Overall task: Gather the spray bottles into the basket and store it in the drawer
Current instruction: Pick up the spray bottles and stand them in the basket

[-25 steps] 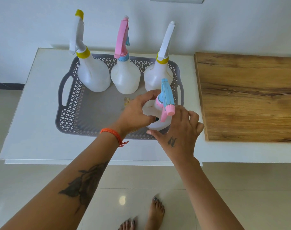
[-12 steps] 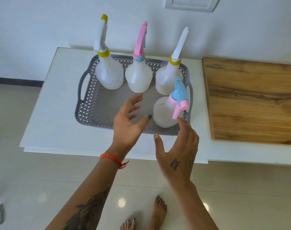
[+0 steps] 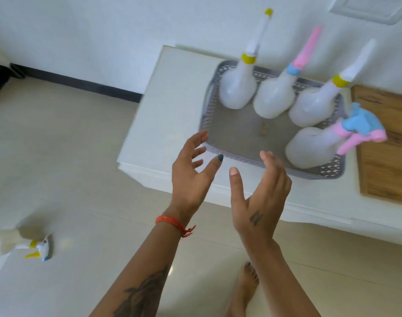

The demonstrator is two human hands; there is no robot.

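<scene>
A grey lattice basket [image 3: 232,154] sits on the white cabinet top [image 3: 163,115]. Several white spray bottles stand in it: a yellow-collared one [image 3: 237,90] at the back left, a pink-and-blue one [image 3: 273,100] in the middle, another yellow-collared one [image 3: 314,106] on the right, and one with a blue and pink trigger [image 3: 314,147] at the front right. Another spray bottle [image 3: 17,244] lies on the floor at the far left. My left hand [image 3: 191,177] and my right hand [image 3: 262,197] hover in front of the basket, fingers spread, holding nothing.
A wooden board [image 3: 387,161] lies on the cabinet top right of the basket. Pale floor tiles [image 3: 69,168] fill the left and the foreground. My bare foot [image 3: 245,287] is below the hands. A white wall stands behind, with a dark skirting.
Both hands let go of the blue-and-pink bottle and drew back from the basket. The view swung left, bringing the floor and a bottle lying on it into sight.
</scene>
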